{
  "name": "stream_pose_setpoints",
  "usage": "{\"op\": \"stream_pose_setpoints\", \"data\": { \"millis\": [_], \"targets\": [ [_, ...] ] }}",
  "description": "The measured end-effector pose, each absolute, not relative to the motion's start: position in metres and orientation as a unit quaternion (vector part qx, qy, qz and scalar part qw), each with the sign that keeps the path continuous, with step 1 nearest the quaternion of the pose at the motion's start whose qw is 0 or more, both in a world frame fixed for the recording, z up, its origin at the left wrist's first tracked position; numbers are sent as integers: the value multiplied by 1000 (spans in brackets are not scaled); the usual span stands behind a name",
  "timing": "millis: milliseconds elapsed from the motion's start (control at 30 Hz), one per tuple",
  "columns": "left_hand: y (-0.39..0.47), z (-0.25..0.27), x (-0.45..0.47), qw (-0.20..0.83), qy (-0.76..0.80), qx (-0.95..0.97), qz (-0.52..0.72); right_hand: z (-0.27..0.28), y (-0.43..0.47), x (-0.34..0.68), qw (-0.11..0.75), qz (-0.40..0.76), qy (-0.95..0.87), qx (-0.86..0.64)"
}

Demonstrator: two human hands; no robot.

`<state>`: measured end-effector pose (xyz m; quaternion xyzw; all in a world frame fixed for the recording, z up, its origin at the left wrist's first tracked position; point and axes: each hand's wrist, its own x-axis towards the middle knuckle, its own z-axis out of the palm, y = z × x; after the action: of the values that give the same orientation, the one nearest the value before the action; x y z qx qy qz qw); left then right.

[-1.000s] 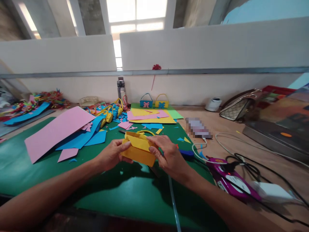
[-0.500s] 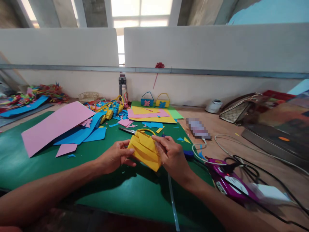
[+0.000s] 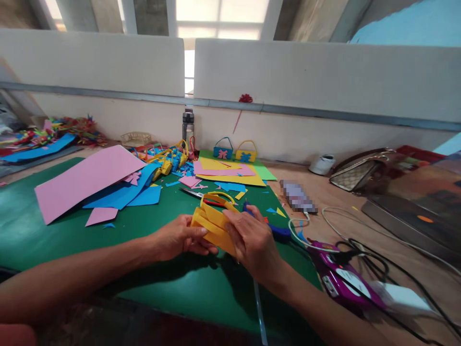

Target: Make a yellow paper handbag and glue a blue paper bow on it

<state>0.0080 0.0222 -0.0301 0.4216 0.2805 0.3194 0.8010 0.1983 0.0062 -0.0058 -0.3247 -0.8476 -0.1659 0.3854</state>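
A small yellow paper handbag with a thin curved handle is held between my hands above the green mat. My left hand grips its left end, thumb on the front face. Fingers of my right hand press on its right side and upper flap, covering that part. Just behind the bag lie scissors with their blades pointing left; the handles are partly hidden. A blue glue gun lies right of my right hand, and a clear glue stick shows below that hand.
Pink sheets and blue sheets lie at the left. Finished small bags, one blue and one yellow, stand at the back. A phone, cables and a purple power strip lie at the right.
The yellow handbag has tilted, so its top opening shows more. My right hand has shifted inward over its flap, and my left fingers reach further under it. The view has turned slightly.
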Motion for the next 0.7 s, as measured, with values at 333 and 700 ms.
{"op": "stream_pose_setpoints", "data": {
  "millis": [333,700],
  "targets": [
    [22,-35,13,780,318,414,345,-9,7,199,361,-231,-859,-279],
    [27,-34,12,781,263,416,385,-7,5,199,304,-267,-880,-249]
  ]
}}
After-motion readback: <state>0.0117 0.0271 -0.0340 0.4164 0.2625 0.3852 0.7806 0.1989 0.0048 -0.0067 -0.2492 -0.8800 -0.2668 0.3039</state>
